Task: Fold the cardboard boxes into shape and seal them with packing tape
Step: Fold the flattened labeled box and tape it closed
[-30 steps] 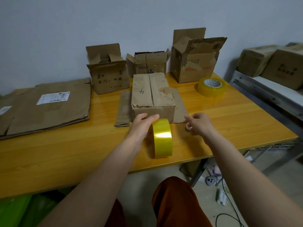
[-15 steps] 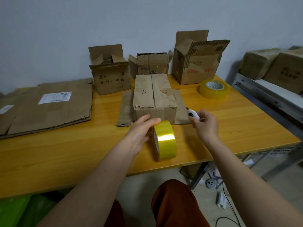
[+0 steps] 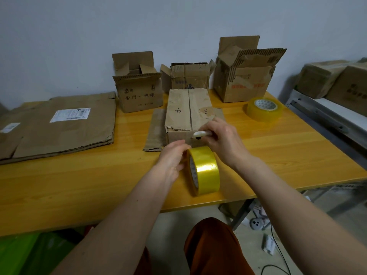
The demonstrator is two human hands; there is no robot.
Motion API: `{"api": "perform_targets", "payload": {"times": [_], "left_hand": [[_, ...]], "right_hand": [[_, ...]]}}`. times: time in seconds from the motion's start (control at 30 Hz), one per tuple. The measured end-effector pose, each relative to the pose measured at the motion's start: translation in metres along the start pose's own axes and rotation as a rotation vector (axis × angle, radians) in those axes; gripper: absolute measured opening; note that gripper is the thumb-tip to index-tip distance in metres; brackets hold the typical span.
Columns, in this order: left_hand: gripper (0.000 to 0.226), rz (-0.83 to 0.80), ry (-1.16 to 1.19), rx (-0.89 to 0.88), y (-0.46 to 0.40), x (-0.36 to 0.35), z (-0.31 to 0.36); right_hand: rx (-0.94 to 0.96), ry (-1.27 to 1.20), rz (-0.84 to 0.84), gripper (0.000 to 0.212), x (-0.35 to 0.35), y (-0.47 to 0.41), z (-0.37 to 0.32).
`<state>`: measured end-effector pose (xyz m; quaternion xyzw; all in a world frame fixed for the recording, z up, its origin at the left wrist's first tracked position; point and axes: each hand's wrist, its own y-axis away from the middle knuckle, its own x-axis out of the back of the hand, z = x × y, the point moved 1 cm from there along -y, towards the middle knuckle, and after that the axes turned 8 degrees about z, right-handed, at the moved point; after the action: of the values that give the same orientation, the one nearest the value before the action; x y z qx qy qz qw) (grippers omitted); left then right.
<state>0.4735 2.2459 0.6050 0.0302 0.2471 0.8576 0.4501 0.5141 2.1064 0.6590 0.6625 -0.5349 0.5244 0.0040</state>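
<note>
A folded cardboard box (image 3: 188, 111) with its top flaps closed sits in the middle of the wooden table (image 3: 79, 185). A yellow tape roll (image 3: 204, 169) stands on edge just in front of it. My left hand (image 3: 172, 159) grips the roll's left side. My right hand (image 3: 222, 139) holds a small white cutter (image 3: 201, 134) against the box's near face, just above the roll.
Three open boxes stand along the wall: left (image 3: 137, 86), middle (image 3: 188, 76), right (image 3: 244, 72). Flattened cardboard (image 3: 59, 126) lies at the left. A second tape roll (image 3: 265, 109) lies flat at the right. More boxes (image 3: 333, 80) sit on a side shelf.
My right hand picked up the white cutter and moved left toward the box front, above the tape roll. My left hand stayed on the roll.
</note>
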Motion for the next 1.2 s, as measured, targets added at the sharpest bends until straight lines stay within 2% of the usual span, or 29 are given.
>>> {"api": "perform_targets", "payload": {"times": [0.2, 0.33, 0.47, 0.63, 0.73, 0.8, 0.9, 0.93, 1.0, 1.1, 1.2], "left_hand": [[0.033, -0.014, 0.006, 0.003, 0.000, 0.001, 0.001], [0.031, -0.008, 0.024, 0.011, -0.001, 0.002, 0.001], [0.035, -0.011, 0.001, 0.004, -0.004, 0.003, 0.001], [0.028, -0.012, 0.000, 0.023, -0.006, 0.003, 0.001], [0.027, -0.019, 0.011, 0.035, -0.005, 0.003, 0.002], [0.028, -0.024, 0.014, 0.041, -0.005, 0.003, 0.002], [0.030, -0.027, 0.005, 0.038, -0.005, 0.004, 0.003], [0.030, -0.026, 0.004, 0.039, -0.005, 0.004, 0.003], [0.030, -0.025, 0.009, 0.042, -0.005, 0.004, 0.003], [0.029, -0.028, 0.009, 0.044, -0.004, 0.004, 0.003], [0.025, -0.034, -0.008, 0.043, -0.004, 0.006, 0.004]], "right_hand": [[0.075, 0.031, -0.046, 0.017, -0.004, -0.005, -0.003], [0.043, 0.028, -0.042, 0.016, -0.006, -0.006, 0.004], [-0.144, 0.018, 0.010, 0.013, 0.004, 0.008, 0.037], [-0.546, 0.016, -0.180, 0.014, 0.003, 0.037, 0.085], [-0.641, 0.090, -0.206, 0.024, 0.001, 0.042, 0.093], [-0.558, 0.198, -0.106, 0.034, 0.002, 0.036, 0.086], [-0.226, 0.271, 0.156, 0.036, -0.001, 0.016, 0.054], [-0.128, 0.250, 0.174, 0.039, -0.006, 0.006, 0.043], [-0.047, 0.196, 0.057, 0.049, -0.018, -0.013, 0.030], [-0.105, 0.216, -0.189, 0.059, -0.034, -0.027, 0.033], [-0.128, 0.157, -0.203, 0.061, -0.039, -0.026, 0.042]]}}
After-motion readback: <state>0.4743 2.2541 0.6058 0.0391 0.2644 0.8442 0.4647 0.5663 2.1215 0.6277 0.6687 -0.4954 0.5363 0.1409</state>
